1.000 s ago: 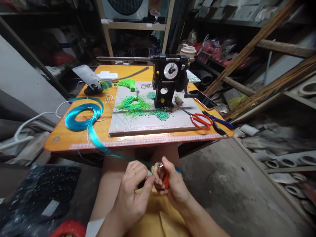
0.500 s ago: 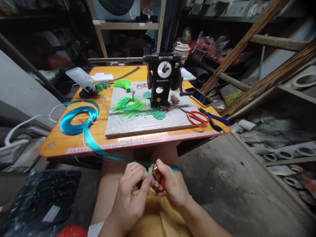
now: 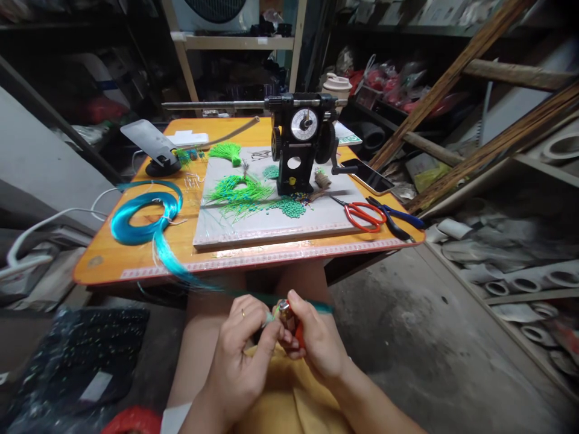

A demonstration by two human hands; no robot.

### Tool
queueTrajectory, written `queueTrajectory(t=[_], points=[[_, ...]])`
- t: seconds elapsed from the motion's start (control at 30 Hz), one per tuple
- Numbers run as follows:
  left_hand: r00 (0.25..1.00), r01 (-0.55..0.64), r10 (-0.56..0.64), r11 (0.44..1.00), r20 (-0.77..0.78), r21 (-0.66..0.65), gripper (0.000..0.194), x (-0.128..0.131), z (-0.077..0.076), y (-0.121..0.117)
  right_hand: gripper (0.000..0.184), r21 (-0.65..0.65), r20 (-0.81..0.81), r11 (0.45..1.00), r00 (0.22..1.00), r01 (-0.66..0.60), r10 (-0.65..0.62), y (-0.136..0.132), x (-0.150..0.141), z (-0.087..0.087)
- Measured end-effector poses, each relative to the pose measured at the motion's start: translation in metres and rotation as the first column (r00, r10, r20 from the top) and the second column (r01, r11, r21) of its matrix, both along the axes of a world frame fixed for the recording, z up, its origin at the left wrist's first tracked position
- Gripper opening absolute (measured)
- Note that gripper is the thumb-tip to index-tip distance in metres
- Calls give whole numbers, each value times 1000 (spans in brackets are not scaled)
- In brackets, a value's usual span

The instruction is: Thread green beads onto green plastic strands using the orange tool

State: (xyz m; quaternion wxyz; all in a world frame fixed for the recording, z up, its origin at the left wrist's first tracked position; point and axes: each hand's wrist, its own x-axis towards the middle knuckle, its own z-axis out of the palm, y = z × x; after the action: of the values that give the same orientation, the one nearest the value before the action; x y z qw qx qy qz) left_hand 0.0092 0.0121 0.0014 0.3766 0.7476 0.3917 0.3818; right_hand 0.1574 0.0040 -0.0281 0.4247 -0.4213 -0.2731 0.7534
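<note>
As we look down at our lap, our left hand (image 3: pixel 242 355) pinches a thin green strand (image 3: pixel 276 311) between thumb and fingertips, while our right hand (image 3: pixel 321 337) is wrapped around a red lighter (image 3: pixel 284 306), thumb raised beside its shiny metal top. The strand sits close beside that top, above our lap and in front of the table (image 3: pixel 99 241); whether a flame burns, we cannot tell. We judge the work to be partway: a bushy ring of green strands dotted with blue (image 3: pixel 239 191) lies on the board as if done, yet the piece in our fingers is not set down, and a heap of loose beads (image 3: pixel 291 208) waits unused. The beads are small, round and turquoise-green, scattered on a flat, pale grey board (image 3: pixel 253 228). Behind the ring, a brighter bundle (image 3: pixel 226 153) fans out like a brush. To the left, a glossy blue coil (image 3: pixel 131 226), smooth as hair, trails off the table's edge. A black metal machine (image 3: pixel 294 163) with a round dial and a long rod stands upright on the board.
</note>
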Motion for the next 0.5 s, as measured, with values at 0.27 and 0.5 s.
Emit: queueTrajectory(t=[0.27, 0.5], points=[[1000, 7, -6, 1000, 26, -29, 28, 0, -1, -2, 66, -19, -24, 1000, 1000, -19, 18, 0, -5, 1], [968, 12, 46, 973, 246, -230, 38, -2, -1, -5, 49, 705, 612, 704, 572, -83, -546, 12, 49, 15]])
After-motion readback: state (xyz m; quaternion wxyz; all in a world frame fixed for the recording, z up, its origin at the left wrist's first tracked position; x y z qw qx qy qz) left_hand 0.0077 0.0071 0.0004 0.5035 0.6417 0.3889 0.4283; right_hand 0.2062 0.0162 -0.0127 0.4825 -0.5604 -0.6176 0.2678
